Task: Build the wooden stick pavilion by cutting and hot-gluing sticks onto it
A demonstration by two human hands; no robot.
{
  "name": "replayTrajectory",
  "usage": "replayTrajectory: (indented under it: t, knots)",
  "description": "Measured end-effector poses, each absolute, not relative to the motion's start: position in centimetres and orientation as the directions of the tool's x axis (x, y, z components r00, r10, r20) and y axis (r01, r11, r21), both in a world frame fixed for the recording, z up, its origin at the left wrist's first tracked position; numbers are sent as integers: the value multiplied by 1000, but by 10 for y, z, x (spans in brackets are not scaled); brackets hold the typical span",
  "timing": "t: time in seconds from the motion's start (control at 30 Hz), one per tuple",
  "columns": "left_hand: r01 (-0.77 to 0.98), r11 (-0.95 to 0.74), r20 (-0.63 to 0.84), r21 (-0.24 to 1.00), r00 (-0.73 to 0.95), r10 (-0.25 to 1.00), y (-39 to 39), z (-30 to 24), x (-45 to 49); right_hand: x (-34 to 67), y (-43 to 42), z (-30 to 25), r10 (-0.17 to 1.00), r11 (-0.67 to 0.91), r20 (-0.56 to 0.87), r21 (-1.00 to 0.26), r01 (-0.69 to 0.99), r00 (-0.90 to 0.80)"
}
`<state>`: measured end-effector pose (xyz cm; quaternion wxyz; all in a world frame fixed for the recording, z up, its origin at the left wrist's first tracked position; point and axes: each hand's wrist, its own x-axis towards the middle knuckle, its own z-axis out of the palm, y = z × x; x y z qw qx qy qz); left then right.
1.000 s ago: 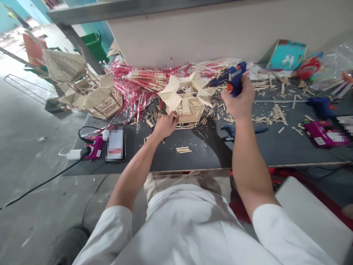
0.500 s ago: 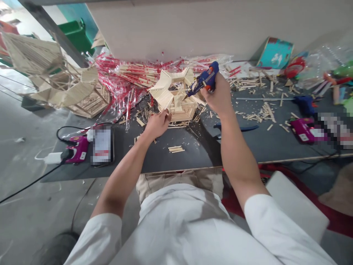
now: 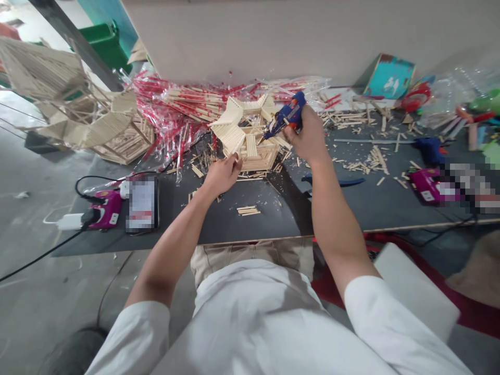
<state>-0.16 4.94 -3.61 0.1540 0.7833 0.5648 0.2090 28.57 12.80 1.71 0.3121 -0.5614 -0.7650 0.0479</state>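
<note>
Popsicle-stick model (image 3: pixel 250 140), many-sided and built up in layers: we find it on the dark tabletop (image 3: pixel 273 229), towards the far side and roughly in front of us. Our left hand (image 3: pixel 222 176) sits at its near left side, fingers partly curled, with the fingertips (image 3: pixel 236 161) against the sticks. We cannot tell whether that hand grips or only steadies. Our right hand (image 3: pixel 310 136) is closed around the grip of a blue hot glue gun (image 3: pixel 289 113), with the nozzle angled down and left over the model. The hand and gun block our view of the model's right side, and any glue at the nozzle is too small to make out.

Behind the model lie bundled sticks in red-printed plastic wrap (image 3: pixel 183 104). Larger stick structures (image 3: pixel 97 120) stand farther left. Loose stick pieces (image 3: pixel 363 164) litter the tabletop to the right, and a small stack of sticks (image 3: pixel 248 210) lies just below the left wrist. A second blue glue gun (image 3: pixel 432 150) lies at right, beyond a blue-handled tool (image 3: pixel 332 179). A blurred phone (image 3: pixel 141 204) lies at left beside a magenta power unit (image 3: pixel 105 210).
</note>
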Motion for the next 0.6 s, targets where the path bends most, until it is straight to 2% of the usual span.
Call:
replayTrajectory:
  t: [0.17,0.6]
  knots:
    - [861,-326,187,390,273,944,50,-36,-1,282,125,22,901,343,402,-431,835,-163]
    - [864,-330,192,381,275,942,49,-36,-1,282,125,23,902,341,397,-421,841,-167]
